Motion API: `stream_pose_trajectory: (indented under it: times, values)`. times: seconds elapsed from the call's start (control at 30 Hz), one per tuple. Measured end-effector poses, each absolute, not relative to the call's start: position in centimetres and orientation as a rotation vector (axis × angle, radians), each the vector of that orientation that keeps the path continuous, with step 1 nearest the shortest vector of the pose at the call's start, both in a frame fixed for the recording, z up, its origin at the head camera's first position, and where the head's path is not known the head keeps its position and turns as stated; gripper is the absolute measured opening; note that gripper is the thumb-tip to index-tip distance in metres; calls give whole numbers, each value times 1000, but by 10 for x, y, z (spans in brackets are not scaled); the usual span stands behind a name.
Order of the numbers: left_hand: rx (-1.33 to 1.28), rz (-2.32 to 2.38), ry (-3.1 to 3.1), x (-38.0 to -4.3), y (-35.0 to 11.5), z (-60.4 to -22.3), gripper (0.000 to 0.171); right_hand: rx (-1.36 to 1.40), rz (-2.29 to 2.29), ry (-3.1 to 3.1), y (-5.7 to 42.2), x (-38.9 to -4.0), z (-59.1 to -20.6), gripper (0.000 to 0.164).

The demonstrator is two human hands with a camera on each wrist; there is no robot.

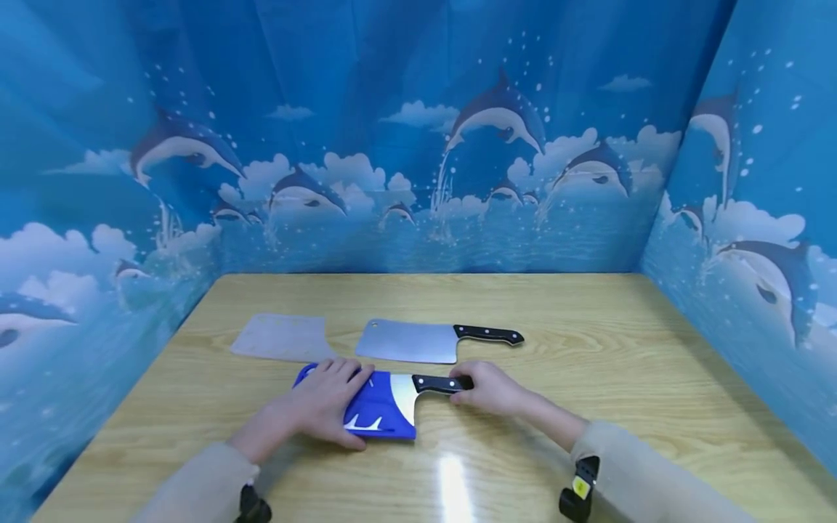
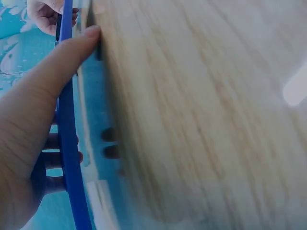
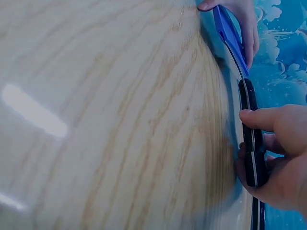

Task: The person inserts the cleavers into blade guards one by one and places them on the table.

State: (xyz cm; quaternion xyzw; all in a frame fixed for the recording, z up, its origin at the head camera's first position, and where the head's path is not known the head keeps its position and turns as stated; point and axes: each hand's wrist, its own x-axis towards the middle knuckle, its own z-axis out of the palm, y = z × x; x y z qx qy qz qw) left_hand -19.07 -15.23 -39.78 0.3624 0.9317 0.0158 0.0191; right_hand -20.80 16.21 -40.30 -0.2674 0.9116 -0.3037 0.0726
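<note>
A cleaver (image 1: 404,398) lies crosswise near the table's front, most of its blade inside a blue blade cover (image 1: 386,407). A strip of bright metal shows between the cover and the black riveted handle (image 1: 431,383). My left hand (image 1: 323,407) grips the cover across its width, thumb at the near edge; in the left wrist view the fingers reach behind the blue cover (image 2: 72,158). At the handle's end, my right hand (image 1: 489,390) holds on with thumb and fingers, as the right wrist view shows on the black handle (image 3: 248,98).
Behind it lies a second cleaver (image 1: 408,341), bare-bladed, its black handle pointing right. To its left is a flat whitish blade-shaped sheet (image 1: 282,338). The wooden table (image 1: 588,327) meets blue dolphin-printed curtains (image 1: 392,87) at the back and sides.
</note>
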Motion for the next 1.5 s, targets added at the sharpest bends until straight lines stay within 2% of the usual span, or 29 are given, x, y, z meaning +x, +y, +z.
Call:
stream_pose_trajectory:
  times: [0.67, 0.87, 1.1, 1.33, 1.5]
  values:
    - [999, 183, 2779, -201, -148, -406, 116, -723, -965, 2724, 172, -218, -408, 29]
    - [1083, 317, 2949, -213, -177, -404, 108, -697, -1002, 2776, 194, -222, -401, 39]
    - [937, 292, 3130, -238, -223, -391, 95, -698, -1099, 2997, 223, -246, -398, 33]
    - [671, 324, 3137, -256, -256, -388, 108, -483, -1175, 2888, 232, -273, -395, 46]
    - [530, 324, 3077, -267, -263, -390, 115, -434, -1141, 2818, 234, -285, -401, 51]
